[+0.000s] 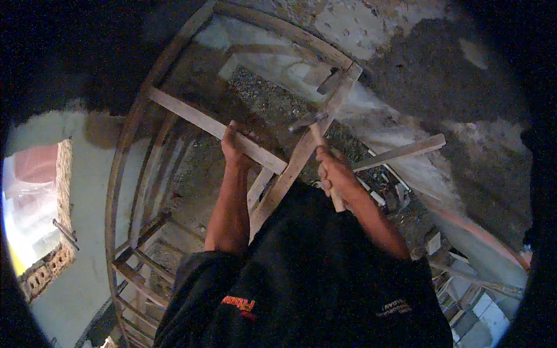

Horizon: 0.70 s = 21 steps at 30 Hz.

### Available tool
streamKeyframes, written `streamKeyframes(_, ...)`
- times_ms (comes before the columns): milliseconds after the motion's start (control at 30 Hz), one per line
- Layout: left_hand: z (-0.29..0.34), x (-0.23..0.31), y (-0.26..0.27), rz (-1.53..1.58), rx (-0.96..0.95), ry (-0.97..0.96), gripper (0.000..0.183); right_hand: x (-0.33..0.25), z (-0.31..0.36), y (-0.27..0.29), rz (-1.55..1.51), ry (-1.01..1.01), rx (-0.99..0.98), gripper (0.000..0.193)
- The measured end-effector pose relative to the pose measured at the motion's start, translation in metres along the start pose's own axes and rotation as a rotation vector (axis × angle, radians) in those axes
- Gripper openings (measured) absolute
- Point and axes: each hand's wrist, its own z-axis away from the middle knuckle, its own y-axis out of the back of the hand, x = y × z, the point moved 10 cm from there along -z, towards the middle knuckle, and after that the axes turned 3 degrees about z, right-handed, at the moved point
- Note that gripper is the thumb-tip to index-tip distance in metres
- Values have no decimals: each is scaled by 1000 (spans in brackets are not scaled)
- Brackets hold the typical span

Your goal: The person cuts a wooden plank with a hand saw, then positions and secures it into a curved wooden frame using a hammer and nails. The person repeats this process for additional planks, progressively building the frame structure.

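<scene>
A black shirt lies nearest, left grip clasping a crossbar, right grip a hammer over a beam, gravel beneath.

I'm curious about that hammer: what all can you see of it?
The hammer has a dark, metal-looking head and a pale handle that looks wooden. The right hand grips the handle, its butt showing below the fist. The head end is farthest from the body, near a slanting beam; whether they touch is unclear.

Bright window at left in a patchy greenish wall, dim gravelly floor below
</scene>
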Motion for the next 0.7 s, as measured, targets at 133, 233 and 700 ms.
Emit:
streamKeyframes(133,27,-4,7,-4,-4,72,35,2,26,47,-203,-46,250,32)
streamKeyframes(233,65,-18,21,-469,46,163,47,36,59,101,-228,-56,469,36)
streamKeyframes(700,88,-56,16,-855,-66,-11,50,429,137,125,-733,-226,635,18)
